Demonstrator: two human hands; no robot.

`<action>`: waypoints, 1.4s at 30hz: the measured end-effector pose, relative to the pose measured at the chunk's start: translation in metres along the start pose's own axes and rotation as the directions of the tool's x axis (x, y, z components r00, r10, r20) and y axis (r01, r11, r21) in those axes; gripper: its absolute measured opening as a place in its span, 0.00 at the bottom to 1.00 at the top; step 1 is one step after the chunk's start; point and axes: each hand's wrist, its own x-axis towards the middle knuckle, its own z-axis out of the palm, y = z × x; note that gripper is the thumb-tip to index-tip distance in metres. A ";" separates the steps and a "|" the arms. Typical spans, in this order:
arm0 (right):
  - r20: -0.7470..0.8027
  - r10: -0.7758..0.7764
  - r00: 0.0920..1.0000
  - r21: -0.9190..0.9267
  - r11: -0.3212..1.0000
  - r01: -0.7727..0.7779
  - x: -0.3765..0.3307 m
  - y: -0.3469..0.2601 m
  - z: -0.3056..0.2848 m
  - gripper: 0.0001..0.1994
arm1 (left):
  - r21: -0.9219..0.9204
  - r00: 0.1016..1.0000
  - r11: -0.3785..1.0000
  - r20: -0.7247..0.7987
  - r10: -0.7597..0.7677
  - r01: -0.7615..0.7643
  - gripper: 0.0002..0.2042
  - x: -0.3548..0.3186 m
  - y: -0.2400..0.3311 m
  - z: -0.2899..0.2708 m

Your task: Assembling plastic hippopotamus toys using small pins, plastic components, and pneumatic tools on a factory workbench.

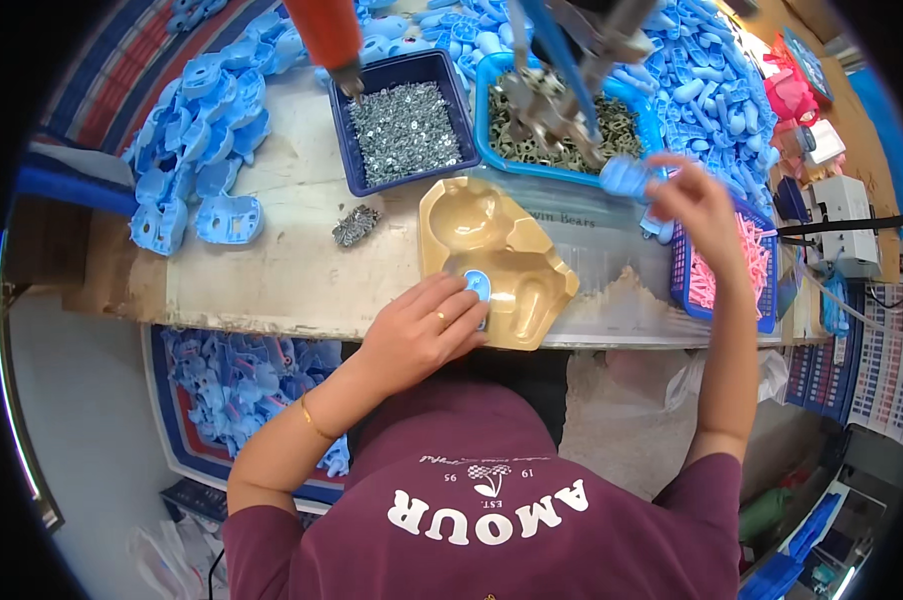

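Note:
A glossy gold moulded tray (pixel 538 270) with rounded hollows lies at the table's front edge. My left hand (pixel 417 325) rests on its near left part, fingers bent over a small light blue plastic part (pixel 479 284) in the tray; the thumb is hidden. To the right, my right hand (pixel 700 208) is raised near the corner of a bright blue tray (pixel 562 172) full of small dull metal pieces. Its thumb and forefinger close on a light blue plastic piece (pixel 627 178), somewhat blurred. Another blue piece (pixel 656 224) lies just below that hand.
An orange-bodied power driver (pixel 330 45) hangs over a navy bin (pixel 349 168) of screws. A small screw heap (pixel 356 226) lies nearby. Metal machinery (pixel 562 110) overhangs the bright blue tray. Blue shells (pixel 212 130) stand left, blue parts (pixel 707 90) far right, a basket (pixel 684 275) of pink sticks right.

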 end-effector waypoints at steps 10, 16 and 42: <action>0.046 -0.476 0.878 -0.505 0.747 0.432 -0.115 0.011 0.136 0.12 | 0.005 0.999 1.000 -0.027 -0.019 0.019 0.19 -0.010 0.002 0.006; -0.018 -0.260 0.966 -0.397 0.888 0.232 -0.117 0.008 0.151 0.11 | 0.013 0.981 0.994 -0.160 -0.108 0.111 0.15 -0.025 -0.030 -0.029; -0.001 -0.635 0.773 -0.381 0.715 0.587 -0.065 -0.069 0.150 0.29 | -0.617 0.934 0.750 -0.066 -0.352 0.239 0.09 -0.038 -0.080 -0.099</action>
